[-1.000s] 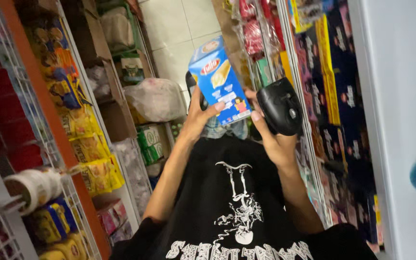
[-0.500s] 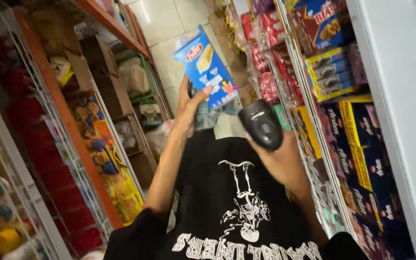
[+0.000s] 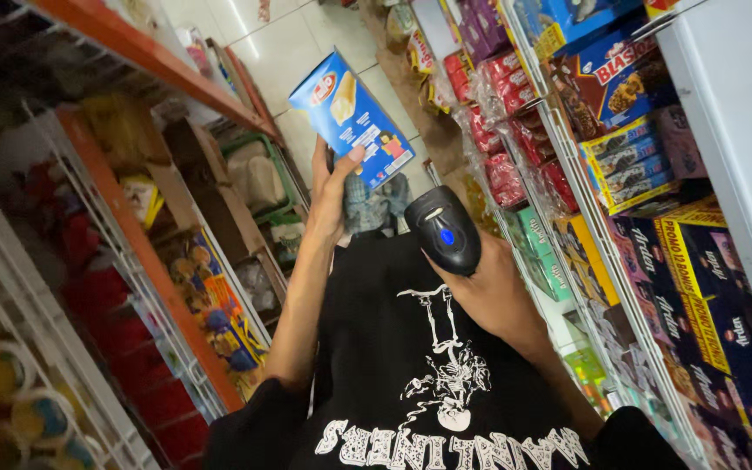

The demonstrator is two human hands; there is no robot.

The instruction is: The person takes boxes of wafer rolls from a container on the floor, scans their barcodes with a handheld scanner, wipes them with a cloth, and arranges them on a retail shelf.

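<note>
Fingers of our left hand clamp one blue box; fingers of our right hand wrap one black scanner.

We hold the box raised and tilted above the left fingers, its lower edge pinched by the thumb, with a pale tiled floor beyond it. Our scanner sits just right of and below the box, apart from it, its head poking above the right fingers with one blue button showing. Right of those fingers stands a white shelf rack packed with boxes and red packets; left of the left fingers runs an orange-edged shelf. Below both hands hangs our black printed shirt.
</note>
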